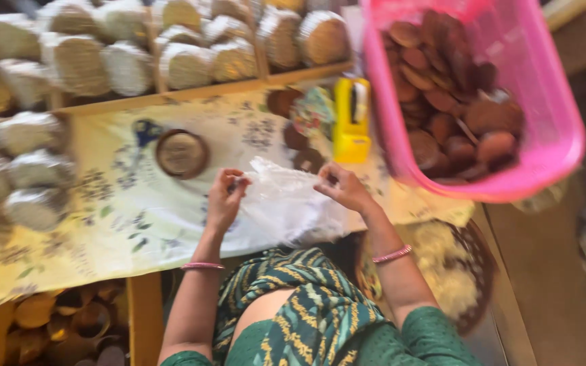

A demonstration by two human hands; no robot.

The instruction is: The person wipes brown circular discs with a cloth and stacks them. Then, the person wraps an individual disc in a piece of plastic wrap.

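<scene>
A thin clear plastic bag (283,203) lies on the yellow flowered cloth (123,217) in front of me. My left hand (224,198) pinches the bag's upper left edge. My right hand (344,188) grips its upper right edge. Both wrists wear pink bangles. A round brown disc in a dark rim (182,154) sits on the cloth just beyond my left hand. The picture is blurred by motion.
A pink plastic basket (544,129) of round brown pieces stands at the right. A yellow tape dispenser (351,118) is beside it. Several wrapped round packs (130,68) fill wooden shelves at the back and left. A dark basket with pale shreds (452,271) lies by my right arm.
</scene>
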